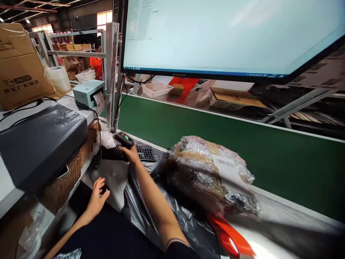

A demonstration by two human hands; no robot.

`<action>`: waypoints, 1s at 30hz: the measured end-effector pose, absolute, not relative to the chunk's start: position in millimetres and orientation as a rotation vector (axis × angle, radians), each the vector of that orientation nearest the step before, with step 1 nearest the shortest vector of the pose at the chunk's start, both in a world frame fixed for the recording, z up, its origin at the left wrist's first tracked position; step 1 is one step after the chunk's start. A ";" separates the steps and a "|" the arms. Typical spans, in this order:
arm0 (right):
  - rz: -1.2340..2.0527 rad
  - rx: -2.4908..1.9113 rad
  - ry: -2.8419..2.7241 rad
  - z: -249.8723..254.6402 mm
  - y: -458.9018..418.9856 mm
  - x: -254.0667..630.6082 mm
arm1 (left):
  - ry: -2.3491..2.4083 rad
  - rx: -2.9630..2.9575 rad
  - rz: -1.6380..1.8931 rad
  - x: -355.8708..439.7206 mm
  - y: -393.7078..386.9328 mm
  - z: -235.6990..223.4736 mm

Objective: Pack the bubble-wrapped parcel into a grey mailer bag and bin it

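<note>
My right hand is closed around a black handheld barcode scanner, whose small green display is lit. Below the scanner lies a black keyboard, partly covered by that hand. My left hand hangs open near the table's front edge, fingers apart and holding nothing. To the right of my right forearm rests a bulky parcel in bubble wrap and brown tape, with a white barcode label on top. Black plastic sheeting is spread under my right arm.
A large monitor overhangs the table. Behind runs a green conveyor belt. A red-handled tape dispenser or similar red object lies in front of the parcel. Left are a label printer, a dark plastic-covered stack and a carton. A person stands far back.
</note>
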State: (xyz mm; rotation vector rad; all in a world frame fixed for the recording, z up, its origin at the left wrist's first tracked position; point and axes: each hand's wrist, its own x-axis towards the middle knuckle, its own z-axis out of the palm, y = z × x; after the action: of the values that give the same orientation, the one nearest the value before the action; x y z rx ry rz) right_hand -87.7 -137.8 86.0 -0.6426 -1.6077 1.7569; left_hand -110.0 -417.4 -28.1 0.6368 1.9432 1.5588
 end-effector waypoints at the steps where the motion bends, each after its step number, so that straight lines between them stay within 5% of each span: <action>1: 1.753 -0.597 -1.622 108.8 -119.9 -100.4 | 1.951 0.613 1.562 -110.8 -425.7 -30.6; 7: 1.697 -0.612 -1.729 174.2 -85.4 -158.6 | 1.990 0.477 1.651 -113.1 -465.0 -52.4; 30: 1.710 -0.650 -1.655 152.1 -71.0 -121.3 | 2.018 0.636 1.700 -88.6 -435.2 -61.1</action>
State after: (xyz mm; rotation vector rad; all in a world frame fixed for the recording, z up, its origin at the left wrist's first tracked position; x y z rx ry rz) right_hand -121.3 -71.0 152.1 -0.6504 -1.6548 1.7097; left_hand -88.6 -435.2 -61.1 0.6360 2.0179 1.6997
